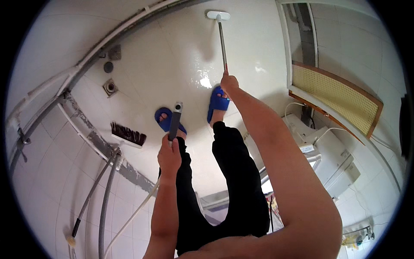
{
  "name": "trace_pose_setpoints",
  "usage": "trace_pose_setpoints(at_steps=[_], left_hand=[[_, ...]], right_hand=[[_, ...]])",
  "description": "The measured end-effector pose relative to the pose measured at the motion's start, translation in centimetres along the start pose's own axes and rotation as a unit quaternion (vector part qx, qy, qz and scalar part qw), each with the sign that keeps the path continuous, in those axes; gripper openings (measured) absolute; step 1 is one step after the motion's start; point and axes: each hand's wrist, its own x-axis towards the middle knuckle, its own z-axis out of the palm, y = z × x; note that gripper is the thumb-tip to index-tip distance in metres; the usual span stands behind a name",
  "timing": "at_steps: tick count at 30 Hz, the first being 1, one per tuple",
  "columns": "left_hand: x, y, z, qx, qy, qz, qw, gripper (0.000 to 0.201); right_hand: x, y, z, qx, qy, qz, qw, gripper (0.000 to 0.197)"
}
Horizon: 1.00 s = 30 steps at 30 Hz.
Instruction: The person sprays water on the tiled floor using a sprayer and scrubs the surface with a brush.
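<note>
My right hand (229, 82) is closed round the pole of a long-handled floor brush (222, 41). The pole is grey, with a bit of red by my fingers, and its white oblong head (218, 16) rests far out on the pale floor. In my closed left hand (169, 156) is a dark grey tube-shaped handle (175, 122) with a silver end, tilted up and away from me. A cream hose (133, 216) passes behind my left forearm; whether it joins the handle is hidden. My feet in blue slippers (218, 100) stand below my hands.
A broom head with dark bristles (128, 134) and several poles lean at the left wall. Beyond are a square floor drain (110, 87) and a round dark cap (108, 67). At right stand a white boxy appliance (332, 166) with cords and a wood-framed yellow mesh panel (336, 96). Wet patches shine ahead.
</note>
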Motion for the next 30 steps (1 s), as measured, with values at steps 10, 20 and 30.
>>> trace_pose_setpoints(at_steps=[10,20,30], left_hand=[[2.0,1.9,-2.7,-0.059,0.069,-0.017,0.996,0.033],[2.0,-0.9,-5.1,-0.108,0.091,-0.105,0.984,0.033],[1.1,-3.6,-4.7,-0.169,0.110,-0.126,0.971,0.032]], right_hand=[[-1.7,1.8,0.8,-0.353,-0.070,-0.219,0.907,0.040],[-7.8,2.0,7.3,-0.585,-0.143,-0.325,0.729,0.064],[-7.2,-1.9,2.7,-0.632,-0.092,-0.277,0.718,0.047]])
